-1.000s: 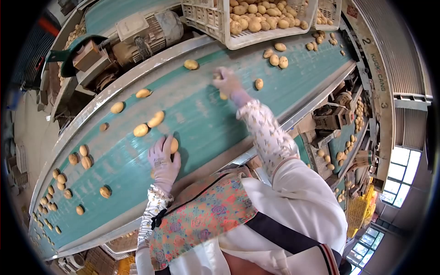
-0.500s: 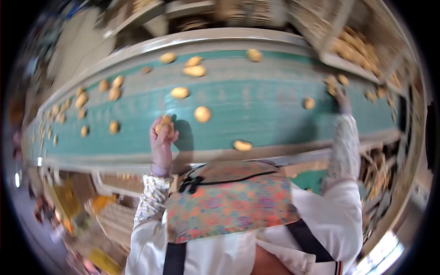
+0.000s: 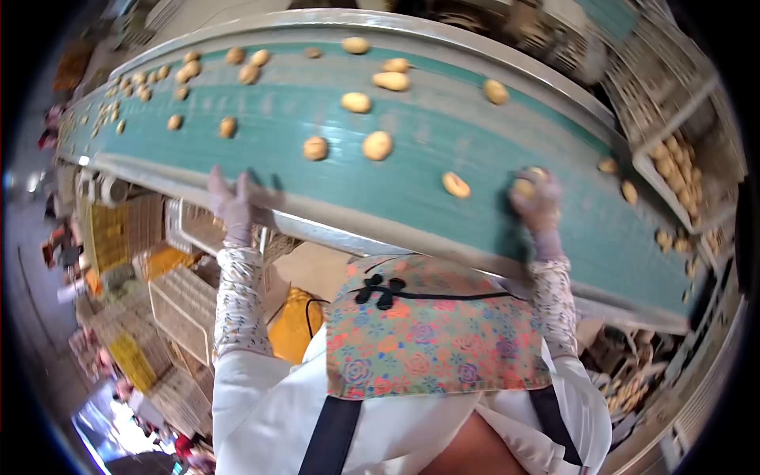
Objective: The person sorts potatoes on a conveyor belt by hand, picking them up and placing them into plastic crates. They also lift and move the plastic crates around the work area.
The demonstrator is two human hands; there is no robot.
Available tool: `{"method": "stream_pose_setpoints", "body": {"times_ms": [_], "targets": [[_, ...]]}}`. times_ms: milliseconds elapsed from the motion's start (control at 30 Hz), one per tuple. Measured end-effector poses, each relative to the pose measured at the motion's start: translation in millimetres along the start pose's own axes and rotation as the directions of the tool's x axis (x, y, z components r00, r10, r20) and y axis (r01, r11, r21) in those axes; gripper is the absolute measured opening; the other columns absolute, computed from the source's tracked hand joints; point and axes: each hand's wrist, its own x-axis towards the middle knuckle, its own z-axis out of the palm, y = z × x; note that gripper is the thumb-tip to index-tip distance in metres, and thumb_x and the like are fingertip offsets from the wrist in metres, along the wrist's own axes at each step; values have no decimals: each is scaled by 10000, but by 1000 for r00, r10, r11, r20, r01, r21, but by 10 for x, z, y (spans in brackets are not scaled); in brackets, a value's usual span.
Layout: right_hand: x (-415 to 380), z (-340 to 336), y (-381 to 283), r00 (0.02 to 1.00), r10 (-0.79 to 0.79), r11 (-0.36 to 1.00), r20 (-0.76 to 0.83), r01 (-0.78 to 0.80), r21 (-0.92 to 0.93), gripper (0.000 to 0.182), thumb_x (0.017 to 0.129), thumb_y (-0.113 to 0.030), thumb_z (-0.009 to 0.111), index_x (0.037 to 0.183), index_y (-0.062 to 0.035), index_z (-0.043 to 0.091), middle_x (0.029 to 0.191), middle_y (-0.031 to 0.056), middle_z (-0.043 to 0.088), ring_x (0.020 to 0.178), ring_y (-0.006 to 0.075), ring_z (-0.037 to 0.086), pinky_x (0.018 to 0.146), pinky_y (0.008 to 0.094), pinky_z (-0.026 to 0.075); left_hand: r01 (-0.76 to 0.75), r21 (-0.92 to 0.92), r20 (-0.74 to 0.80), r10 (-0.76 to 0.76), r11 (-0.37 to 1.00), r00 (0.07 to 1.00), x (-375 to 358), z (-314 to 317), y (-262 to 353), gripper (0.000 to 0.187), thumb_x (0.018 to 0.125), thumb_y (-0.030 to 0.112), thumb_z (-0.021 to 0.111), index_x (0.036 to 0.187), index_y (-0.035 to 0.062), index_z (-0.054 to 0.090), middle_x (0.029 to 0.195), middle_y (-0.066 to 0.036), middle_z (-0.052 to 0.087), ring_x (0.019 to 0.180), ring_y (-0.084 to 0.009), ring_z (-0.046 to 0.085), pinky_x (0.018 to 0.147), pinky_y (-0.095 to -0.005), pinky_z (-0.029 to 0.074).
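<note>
Over green belt point(image 3: 412, 202), one potato point(image 3: 523, 188) clamped btwn fingers & palm of R hand point(image 3: 538, 199); L hand point(image 3: 230, 203) held at near edge w/ fingers spread; loose potatoes point(image 3: 378, 146) scattered along belt.

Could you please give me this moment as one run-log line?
right hand: grasping potato | left hand: open, fingers spread, by edge of belt | loose potatoes: scattered along belt

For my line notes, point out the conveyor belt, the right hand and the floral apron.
Conveyor belt point(image 3: 388, 198), head view: bare green surface.
Right hand point(image 3: 541, 203), head view: back of the hand.
Floral apron point(image 3: 439, 348), head view: patterned front.
</note>
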Motion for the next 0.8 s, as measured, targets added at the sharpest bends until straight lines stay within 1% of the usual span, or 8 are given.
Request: {"method": "stream_pose_setpoints", "body": {"times_ms": [67, 233, 367, 533, 567, 600, 667, 800], "targets": [[-154, -266, -282, 998, 16, 991, -68, -7, 137, 352, 683, -187, 783, 1022, -140, 703, 1195, 183, 616, 1141, 391, 575, 984, 460, 484, -343, -41, 124, 345, 938, 930, -150, 465, 621, 714, 912, 372, 707, 1463, -2, 453, 1508, -281, 420, 1387, -420, 413, 1136, -478, 342], [-1148, -1372, 306, 929, 370, 916, 6, -364, -169, 352, 694, -200, 781, 1039, -169, 718, 1246, 209, 584, 1136, 428, 574, 997, 486, 481, -211, -463, 330, 388, 861, 861, -54, 764, 1013, 643, 917, 296, 709, 1475, 78, 478, 1485, -238, 398, 1388, -372, 388, 1149, -429, 325], [-1878, -1749, 827, 474, 880, 436, 38, -773, -460, 501, 782, -309, 747, 1257, -176, 658, 1325, 218, 582, 1207, 426, 567, 1007, 499, 477, -355, -240, 183, 401, 904, 897, -169, 1376, 1384, 673, 902, 335, 715, 1488, 106, 476, 1538, -232, 371, 1410, -407, 361, 1191, -492, 252], [-1193, -764, 786, 730, 635, 746, -252, -664, -44, 707, 852, -380, 754, 1421, -35, 518, 1297, 257, 606, 1202, 419, 578, 1027, 467, 470, -769, -112, 304, 758, 630, 577, -573, 1457, 2469, 709, 820, 425, 739, 1442, 153, 536, 1500, -173, 457, 1420, -412, 358, 1181, -616, 187], [-1045, -426, 797, 860, 424, 887, -283, -457, -62, 706, 830, -397, 771, 1409, -67, 538, 1293, 253, 608, 1216, 415, 570, 1045, 475, 456, -836, -60, 336, 800, 545, 497, -576, 1413, 2555, 695, 813, 420, 741, 1431, 167, 548, 1496, -163, 463, 1417, -391, 371, 1171, -627, 198], [-940, -28, 891, 952, 246, 949, -184, -275, -154, 696, 809, -410, 785, 1386, -92, 560, 1325, 237, 597, 1256, 397, 555, 1064, 484, 444, -791, -53, 308, 764, 609, 567, -504, 1428, 2512, 667, 818, 409, 739, 1416, 172, 562, 1490, -162, 469, 1406, -387, 386, 1155, -637, 216], [-407, -194, 555, 978, 207, 954, 24, -208, 217, 684, 796, -401, 759, 1390, -125, 564, 1404, 241, 531, 1318, 429, 458, 1113, 484, 394, -688, -54, 258, 676, 723, 690, -243, 1508, 2193, 612, 828, 387, 736, 1385, 182, 589, 1479, -161, 481, 1385, -378, 415, 1122, -656, 253], [654, -532, 1121, 868, 280, 933, -409, -347, -98, 572, 832, -299, 701, 1381, -197, 578, 1372, 185, 537, 1275, 390, 485, 1096, 461, 413, -541, 29, 242, 519, 841, 820, 181, 1499, 1509, 545, 886, 287, 702, 1390, 123, 575, 1450, -234, 486, 1305, -406, 472, 1073, -517, 378]]}}
